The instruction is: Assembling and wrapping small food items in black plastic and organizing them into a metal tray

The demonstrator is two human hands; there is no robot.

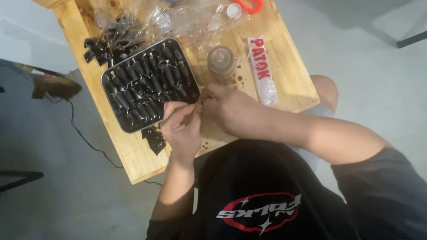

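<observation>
Head view: 1 camera looks down on a small wooden table (284, 66), with the person's 2 hands meeting at its near edge.
Left hand (182, 129): near middle of the table, just off the tray's near right corner; fingers curled in and pinching a small thin piece (199, 106) at the tips.
Right hand (231, 109): just right of the left hand, knuckles up; thumb and forefinger closed on the same piece from the other side.
Piece held: sits between the 2 sets of fingertips, above the table's near edge; too small to tell what it is.
Metal tray (105, 89): left of the hands, packed with rows of small black filled packets (147, 82), each tied at 1 end.
Loose black packets (155, 140): a few lie on the table by the tray's near edge, touching the left hand's side.
Far pile (106, 44): more black packets, far left, partly under clear plastic bags (178, 20).
Brown jar (221, 62): upright, far of the right hand, near it.
Long white and red packet (263, 73): flat, right of the jar.
Red scissors handle (250, 5): far edge, cut off by the frame.
Step in hand, as judged: fingertip work on 1 small piece, both hands engaged.
Handling note: a piece this slight calls for a steady 2-handed pinch held close over the table.
</observation>
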